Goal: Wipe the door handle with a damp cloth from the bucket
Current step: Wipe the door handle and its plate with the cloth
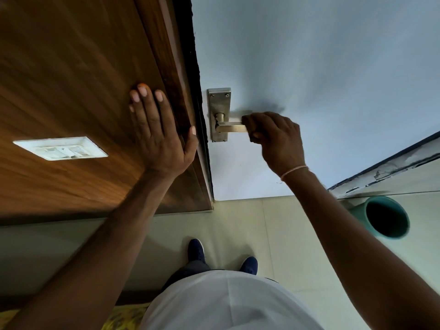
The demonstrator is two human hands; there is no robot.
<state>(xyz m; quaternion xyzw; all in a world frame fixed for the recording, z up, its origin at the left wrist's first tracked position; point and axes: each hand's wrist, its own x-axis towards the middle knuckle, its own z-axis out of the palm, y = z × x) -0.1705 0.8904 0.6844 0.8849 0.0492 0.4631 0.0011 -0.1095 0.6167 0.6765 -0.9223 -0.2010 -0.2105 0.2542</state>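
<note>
Landmark: door handle (232, 128), a square-section metal lever on a steel backplate (219, 114), mounted on the pale door (333, 67).

Far left of the handle: white switch plate (60, 148) set in the brown wood panel (71, 67).

Just left of the handle: left hand (160, 132), released, fingers spread, palm flat against the wood panel beside the dark door edge. Holds nothing.

At the handle: right hand (273, 136) clenched around the free end of the lever, knuckles toward the camera. A bit of whitish cloth (235, 116) shows at the fingertips, against the top of the lever; most of it is hidden inside the fist. A thin band (294, 171) circles the right wrist.

Below the handle: pale tiled floor (238, 222), two dark blue shoes (196, 250), white shirt (228, 303).

Lower right of the handle, well apart: teal bucket (387, 216) standing on the floor, seen from above; inside too dark to read.
</note>
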